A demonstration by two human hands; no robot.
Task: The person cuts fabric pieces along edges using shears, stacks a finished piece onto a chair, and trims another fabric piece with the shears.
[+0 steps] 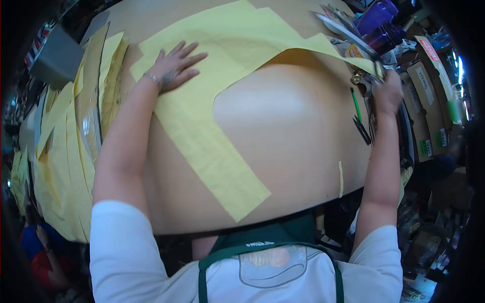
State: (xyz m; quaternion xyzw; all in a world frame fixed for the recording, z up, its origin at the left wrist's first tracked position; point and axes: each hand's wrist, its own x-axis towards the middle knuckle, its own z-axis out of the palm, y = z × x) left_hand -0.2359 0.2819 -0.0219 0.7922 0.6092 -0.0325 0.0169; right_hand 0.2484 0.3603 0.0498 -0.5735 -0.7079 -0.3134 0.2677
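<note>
A large yellow sheet [222, 55], either paper or thin cloth, lies across the tan tabletop, with one straight strip reaching toward the near edge. My left hand [176, 65] rests flat on its left part, fingers spread. At the upper right, my right hand [389, 93] is closed at the tip of the sheet's narrow right end. That side arches off the table and casts a shadow. Something dark and metallic shows by the right fingertips, too blurred to name. Below that hand lie a green pencil [356, 104] and small black scissors or snips [361, 130].
Stacked yellow sheets and cardboard [65, 161] line the left side beside a grey box [61, 58]. Purple bottles [382, 36] and clutter crowd the upper right. Labelled cardboard boxes [424, 103] stand right. A thin yellow scrap [341, 179] lies near the front. Another person [48, 252] is at lower left.
</note>
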